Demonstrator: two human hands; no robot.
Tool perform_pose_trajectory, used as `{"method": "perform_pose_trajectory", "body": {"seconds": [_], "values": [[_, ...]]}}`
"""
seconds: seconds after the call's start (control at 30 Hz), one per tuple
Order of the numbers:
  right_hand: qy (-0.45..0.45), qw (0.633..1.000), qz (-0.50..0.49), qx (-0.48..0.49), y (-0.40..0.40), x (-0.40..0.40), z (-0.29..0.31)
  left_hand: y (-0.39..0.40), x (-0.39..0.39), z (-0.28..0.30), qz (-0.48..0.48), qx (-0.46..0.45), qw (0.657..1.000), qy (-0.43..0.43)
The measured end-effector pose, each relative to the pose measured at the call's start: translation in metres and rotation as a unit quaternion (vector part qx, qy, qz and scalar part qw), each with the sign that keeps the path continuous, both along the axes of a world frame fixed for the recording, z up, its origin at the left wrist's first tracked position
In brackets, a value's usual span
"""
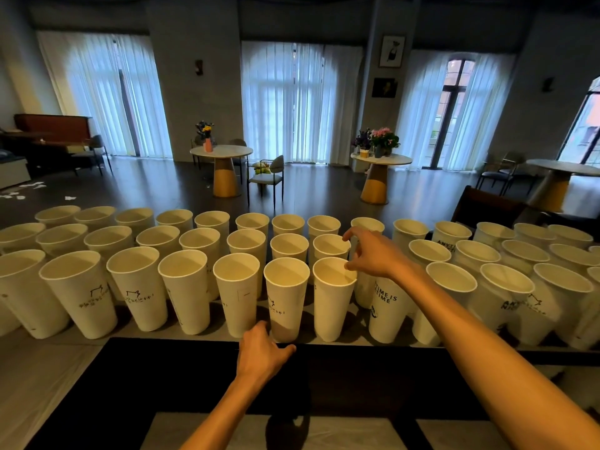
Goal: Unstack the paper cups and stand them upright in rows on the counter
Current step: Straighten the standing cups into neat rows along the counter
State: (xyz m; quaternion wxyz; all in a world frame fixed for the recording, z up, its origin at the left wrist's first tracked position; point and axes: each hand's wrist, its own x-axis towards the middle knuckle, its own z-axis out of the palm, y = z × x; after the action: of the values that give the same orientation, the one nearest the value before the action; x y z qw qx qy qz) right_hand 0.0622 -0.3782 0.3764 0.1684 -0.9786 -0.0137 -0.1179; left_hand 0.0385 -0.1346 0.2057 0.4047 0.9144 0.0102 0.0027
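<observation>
I see many white paper cups (185, 289) standing upright in three rows on the worktop (45, 358). The rows run from the far left edge to the far right edge. Some cups have small drawings or dark words on them.

My left hand (261, 352) is low and near me, in the middle. It rests at the bottom of one front-row cup (285, 297). The thumb points right along the dark edge, and the fingers reach behind the cup's foot. I cannot tell if they squeeze it or only touch it.

Just to the right stands another front-row cup (332, 298). My right hand (373, 254) comes in from the right, above the rows. Its thumb and a finger touch the right side of that cup's rim. The other fingers are spread and bent over the cups behind. I cannot tell if it really pinches the rim.

Far behind the cups are round tables (222, 151) with flowers (384, 138), and tall windows with white curtains (285, 102).
</observation>
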Motion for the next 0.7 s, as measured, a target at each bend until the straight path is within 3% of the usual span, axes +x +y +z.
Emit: {"method": "perform_pose_trajectory", "body": {"seconds": [0.33, 0.53, 0.7], "values": [[-0.009, 1.000, -0.009, 0.004, -0.007, 0.000, 0.000, 0.002, -0.004, -0.001, -0.009, -0.009, 1.000, 0.011], [-0.075, 0.997, 0.011, 0.033, 0.015, 0.005, 0.019, 0.019, -0.008, 0.016, -0.021, -0.114, 0.989, 0.092], [-0.178, 0.974, 0.067, 0.127, 0.084, 0.003, 0.027, 0.064, -0.018, 0.030, -0.007, -0.140, 0.986, 0.090]]}}
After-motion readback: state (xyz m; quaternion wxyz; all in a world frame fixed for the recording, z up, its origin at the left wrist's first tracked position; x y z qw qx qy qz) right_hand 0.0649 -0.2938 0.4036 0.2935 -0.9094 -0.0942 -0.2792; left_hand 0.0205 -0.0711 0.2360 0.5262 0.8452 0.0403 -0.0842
